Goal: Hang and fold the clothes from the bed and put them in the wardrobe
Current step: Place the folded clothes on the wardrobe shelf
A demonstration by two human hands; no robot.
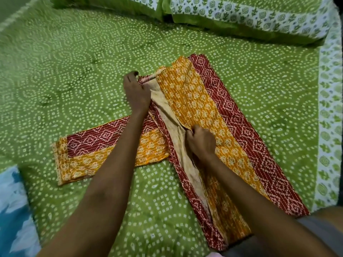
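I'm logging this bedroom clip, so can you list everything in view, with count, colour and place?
Garment: one, orange and red with white print, spread mid-bed, its sleeve stretched leftward.
Bedsheet: one, green with white dots, under the garment.
Pillows: two, green and white, along the top edge.
Blue-white cloth: one, bottom left corner.
Left hand: grips the garment's upper edge.
Right hand: pinches the folded-over edge at mid-garment.

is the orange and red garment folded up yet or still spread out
Partly folded: the garment has one side turned over, showing its pale lining, while one sleeve lies stretched out on the bedsheet.
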